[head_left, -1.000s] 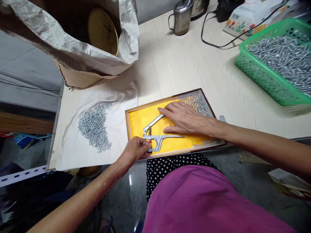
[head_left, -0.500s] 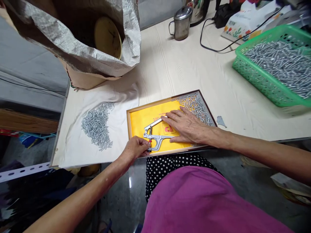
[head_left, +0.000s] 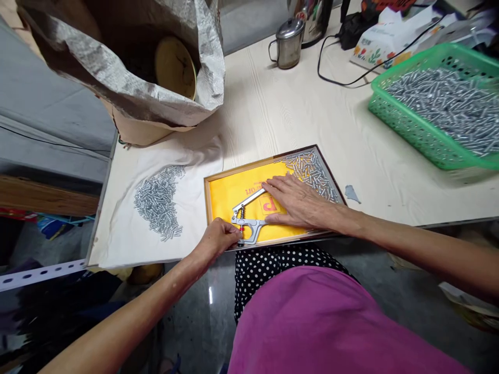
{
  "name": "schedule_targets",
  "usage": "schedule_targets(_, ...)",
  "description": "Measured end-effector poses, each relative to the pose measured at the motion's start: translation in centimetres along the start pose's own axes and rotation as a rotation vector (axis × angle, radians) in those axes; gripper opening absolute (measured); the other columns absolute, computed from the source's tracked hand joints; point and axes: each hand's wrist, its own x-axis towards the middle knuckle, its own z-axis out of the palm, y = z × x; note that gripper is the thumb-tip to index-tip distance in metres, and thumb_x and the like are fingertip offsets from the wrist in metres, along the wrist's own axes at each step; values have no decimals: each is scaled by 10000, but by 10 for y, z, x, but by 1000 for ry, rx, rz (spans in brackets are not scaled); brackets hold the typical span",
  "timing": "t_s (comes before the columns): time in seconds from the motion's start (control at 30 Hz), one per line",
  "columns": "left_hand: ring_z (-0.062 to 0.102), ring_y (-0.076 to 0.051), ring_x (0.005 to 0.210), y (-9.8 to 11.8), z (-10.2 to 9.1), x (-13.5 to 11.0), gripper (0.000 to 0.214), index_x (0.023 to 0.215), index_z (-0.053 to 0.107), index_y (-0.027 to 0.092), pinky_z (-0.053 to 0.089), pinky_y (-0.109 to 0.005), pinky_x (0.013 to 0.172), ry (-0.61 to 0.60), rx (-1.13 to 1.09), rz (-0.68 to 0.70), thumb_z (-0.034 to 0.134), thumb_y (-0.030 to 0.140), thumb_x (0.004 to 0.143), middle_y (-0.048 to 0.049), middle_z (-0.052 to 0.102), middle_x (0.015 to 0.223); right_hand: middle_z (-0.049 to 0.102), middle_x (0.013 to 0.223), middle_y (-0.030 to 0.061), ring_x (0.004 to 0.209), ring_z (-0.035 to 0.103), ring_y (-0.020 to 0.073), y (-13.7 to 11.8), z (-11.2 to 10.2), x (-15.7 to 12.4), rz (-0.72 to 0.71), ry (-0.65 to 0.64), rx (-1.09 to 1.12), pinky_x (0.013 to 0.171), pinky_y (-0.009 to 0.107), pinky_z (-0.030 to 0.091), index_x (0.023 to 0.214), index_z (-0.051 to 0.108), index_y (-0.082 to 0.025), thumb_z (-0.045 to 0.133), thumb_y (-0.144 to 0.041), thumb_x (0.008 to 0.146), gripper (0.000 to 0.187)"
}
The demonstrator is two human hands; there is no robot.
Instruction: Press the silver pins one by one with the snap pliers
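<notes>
A grey pair of snap-fastener pliers (head_left: 255, 228) lies over a shallow tray (head_left: 207, 200) with a yellow printed lining (head_left: 230, 189). My right hand (head_left: 298, 200) holds its two handles, fingers over the upper one and thumb by the lower. At the jaw end, my left hand (head_left: 222, 234) is closed in a pinch beside the spring and red part; whatever is between those fingertips is too small to make out. Slim silvery metal pieces (head_left: 312, 169) fill the tray's far right corner. A heap of small metal pins (head_left: 158, 202) rests on a white cloth (head_left: 120, 234) to the left.
A large woven sack (head_left: 156, 117) with a yellowish round container (head_left: 175, 67) inside stands at back left. A green basket (head_left: 409, 130) full of metal pieces sits on the right. Behind are a lidded metal mug (head_left: 288, 47), a black cable (head_left: 331, 80) and a tissue box (head_left: 374, 49).
The view has shifted slightly. My right hand's fingers have drawn a little closer together on the handles; my left hand stays at the jaw.
</notes>
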Motion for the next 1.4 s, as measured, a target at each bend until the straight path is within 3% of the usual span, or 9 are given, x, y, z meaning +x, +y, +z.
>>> schedule_targets(0.1, 366, -82, 469, 1, 0, -2, 372, 538, 609, 151, 238, -230, 477, -4, 20, 18, 698, 495, 648, 31, 492, 476, 475, 1462, 217, 1347, 429, 368, -4, 0, -5, -67, -24, -3, 1136, 577, 306, 1524, 321, -110, 535, -735, 859, 937)
schedule_targets(0.33, 386, -89, 461, 2, 0, 0, 324, 531, 600, 157, 249, -236, 477, -8, 46, 2, 672, 454, 636, 13, 528, 481, 552, 1370, 185, 1261, 486, 344, -11, 5, -12, -67, 11, 10, 1131, 620, 273, 1508, 356, -137, 578, -579, 911, 776)
schedule_targets(0.5, 376, -85, 447, 4, 0, 1, 317, 535, 590, 163, 241, -235, 469, -14, 19, -21, 687, 450, 626, 23, 513, 465, 461, 1478, 213, 1363, 398, 384, -11, 8, -17, -54, 5, 28, 1141, 645, 232, 1530, 306, -143, 589, -670, 864, 895)
schedule_targets(0.73, 383, -90, 469, -1, -1, -4, 392, 547, 589, 155, 268, -242, 491, -13, 94, 9, 670, 492, 731, 25, 499, 491, 550, 1356, 184, 1249, 465, 341, -17, 8, -25, -41, 22, 63, 1099, 610, 301, 1495, 364, -148, 635, -402, 906, 696)
schedule_targets(0.87, 622, -198, 762, 0, 7, -21, 247, 814, 681, 148, 489, -304, 670, 406, 306, 251, 619, 386, 843, -63, 650, 847, 583, 1302, 163, 1148, 515, 299, -26, 7, -23, -39, 81, 106, 996, 503, 424, 1475, 393, -148, 618, -291, 914, 622)
schedule_targets(0.97, 582, -294, 1167, 7, 17, -24, 381, 1176, 620, 178, 504, -455, 975, 587, 480, 534, 698, 276, 816, -126, 610, 1227, 621, 1251, 134, 1098, 553, 280, -29, 13, -13, -86, 175, 68, 986, 477, 445, 1443, 422, -158, 639, -221, 875, 612)
schedule_targets(1.1, 485, -358, 1303, 20, 25, -3, 752, 1364, 462, 169, 443, -558, 1078, 478, 663, 702, 830, 277, 717, -168, 548, 1372, 643, 1258, 130, 1105, 577, 281, -26, 28, 8, -191, 324, -45, 988, 487, 451, 1451, 413, -155, 628, -156, 821, 665)
schedule_targets(1.2, 553, -325, 1170, 29, 25, 8, 699, 1338, 465, 134, 493, -495, 1023, 387, 680, 672, 804, 309, 752, -163, 598, 1279, 627, 1303, 140, 1138, 571, 282, -23, 35, 17, -215, 361, -55, 990, 483, 459, 1464, 392, -142, 626, -141, 784, 719)
schedule_targets(1.4, 520, -323, 1138, 38, 30, 7, 538, 1289, 489, 164, 502, -480, 975, 429, 739, 579, 690, 246, 797, -144, 581, 1232, 652, 1132, 165, 1035, 579, 316, -25, 28, 18, -107, 267, -189, 899, 468, 498, 1278, 538, -75, 768, -268, 749, 609)
